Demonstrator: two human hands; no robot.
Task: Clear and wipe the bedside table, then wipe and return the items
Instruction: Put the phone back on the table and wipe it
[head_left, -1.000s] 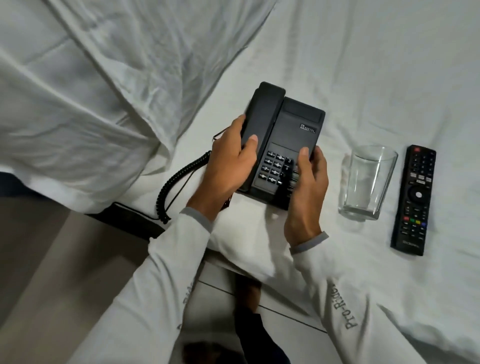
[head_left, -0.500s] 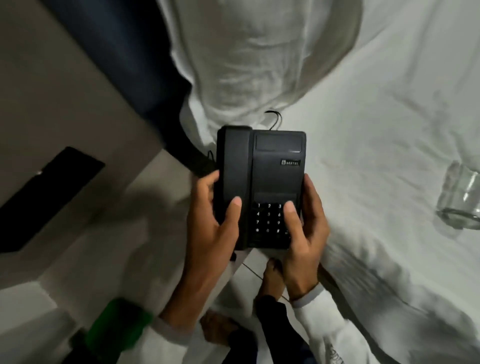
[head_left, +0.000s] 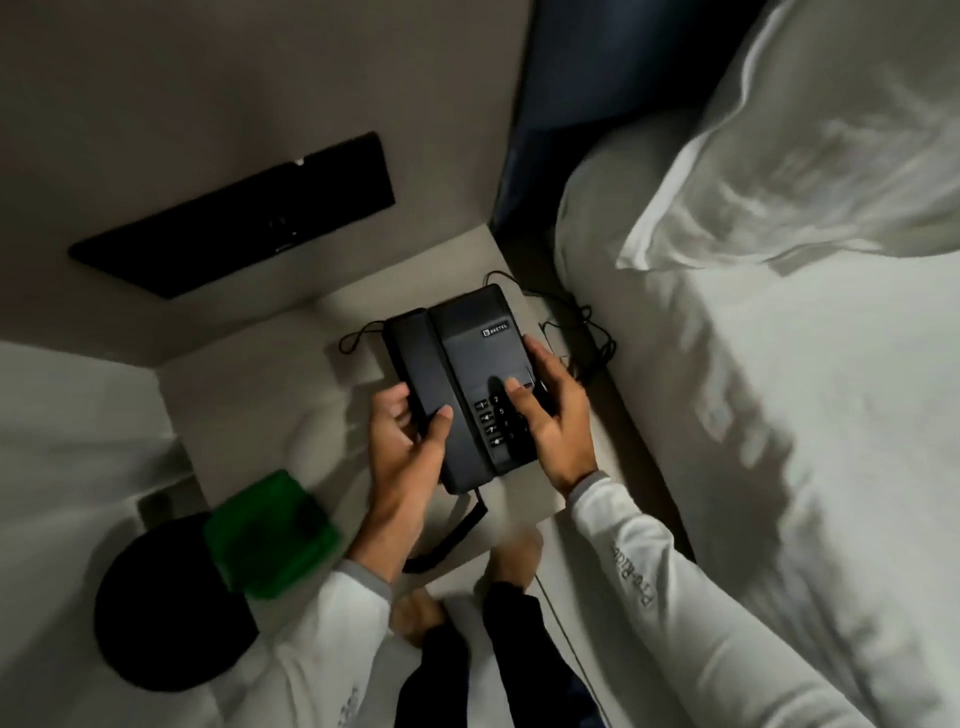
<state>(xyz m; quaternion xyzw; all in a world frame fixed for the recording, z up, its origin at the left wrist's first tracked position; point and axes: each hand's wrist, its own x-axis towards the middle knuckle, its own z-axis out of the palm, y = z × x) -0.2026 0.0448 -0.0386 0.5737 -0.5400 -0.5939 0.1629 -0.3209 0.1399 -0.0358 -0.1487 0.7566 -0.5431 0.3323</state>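
Observation:
A black desk telephone (head_left: 457, 364) with its handset on the cradle sits over the pale bedside table (head_left: 291, 395). My left hand (head_left: 405, 447) grips its left side around the handset. On the right edge, my right hand (head_left: 556, 421) holds it with the thumb across the keypad. Whether the phone rests on the table or hovers just above it I cannot tell. Its coiled cord (head_left: 452, 535) hangs off the front edge, and thin black wires (head_left: 576, 322) trail behind it toward the bed.
The white bed (head_left: 805, 415) with a pillow (head_left: 810, 156) borders the table on the right. A black wall panel (head_left: 234, 218) is behind the table. A green object (head_left: 270, 535) over a black round thing (head_left: 161, 608) sits at lower left. My feet show below.
The phone has gone from the bed, leftward over the gap, to the bedside table, both hands still on it. The glass and remote have dropped out of view.

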